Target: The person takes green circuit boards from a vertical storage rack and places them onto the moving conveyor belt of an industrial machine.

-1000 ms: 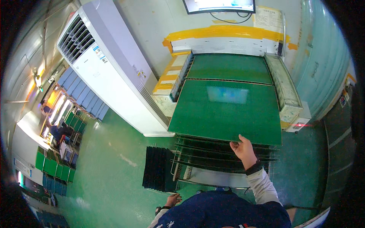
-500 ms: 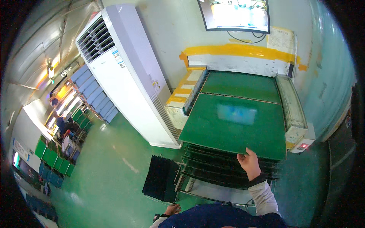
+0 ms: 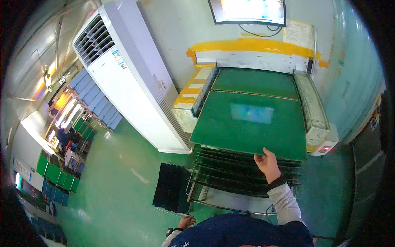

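Front green panel (image 3: 251,133) juts over the rack (image 3: 234,202), not yet clear of the side rails (image 3: 314,109); second panel (image 3: 257,82) waits behind.
Right hand (image 3: 268,166) at its near edge, thumb up; pinch or mere touch, can't tell. Left hand (image 3: 187,222) low, half-curled, hold unclear. Dark sheets (image 3: 170,187) crowd rack's left; floor (image 3: 111,181) opens beyond.

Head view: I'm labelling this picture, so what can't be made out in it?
All in the head view:
Rear of the dark layers: hidden beneath the front green panel.
Whether the right hand grips that panel: the hand itself blocks the underside.
Top of the wall screen: cut off by the upper edge.
Distant worker's hands: too small and blurred.
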A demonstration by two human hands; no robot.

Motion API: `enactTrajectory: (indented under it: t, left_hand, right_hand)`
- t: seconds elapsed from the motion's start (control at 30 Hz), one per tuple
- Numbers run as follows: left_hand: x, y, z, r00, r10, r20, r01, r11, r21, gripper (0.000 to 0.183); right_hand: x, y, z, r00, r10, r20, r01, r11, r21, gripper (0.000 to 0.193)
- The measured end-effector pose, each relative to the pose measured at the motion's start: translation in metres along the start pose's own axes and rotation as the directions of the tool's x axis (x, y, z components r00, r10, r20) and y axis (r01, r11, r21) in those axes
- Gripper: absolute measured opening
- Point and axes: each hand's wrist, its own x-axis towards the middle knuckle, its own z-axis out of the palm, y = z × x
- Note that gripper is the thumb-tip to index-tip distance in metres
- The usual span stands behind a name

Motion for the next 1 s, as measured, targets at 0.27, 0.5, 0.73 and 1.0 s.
enactTrajectory:
  t: [0.27, 0.5, 0.73, 1.0]
  left_hand:
    - [-0.012, 0.01, 0.011, 0.996, -0.045, -0.073, 0.046, 0.999, 0.02, 0.036]
    - [-0.01, 0.003, 0.004, 1.0, -0.013, 0.01, 0.013, 0.998, -0.059, 0.038]
    - [-0.006, 0.006, 0.01, 0.999, -0.036, -0.03, 0.032, 0.991, -0.127, 0.037]
    - [0.003, 0.002, 0.006, 0.998, -0.034, -0.058, 0.033, 0.999, -0.023, 0.038]
  right_hand:
    - [0.017, -0.009, -0.004, 0.999, 0.026, -0.024, -0.026, 1.0, -0.015, 0.016]
    - [0.023, -0.011, -0.003, 1.0, 0.012, -0.019, -0.012, 1.0, -0.009, 0.018]
    - [0.027, -0.017, -0.001, 1.0, 0.001, 0.018, -0.001, 1.0, 0.016, 0.018]
    - [0.033, -0.019, 0.009, 1.0, 0.004, 0.003, -0.004, 1.0, 0.012, 0.021]
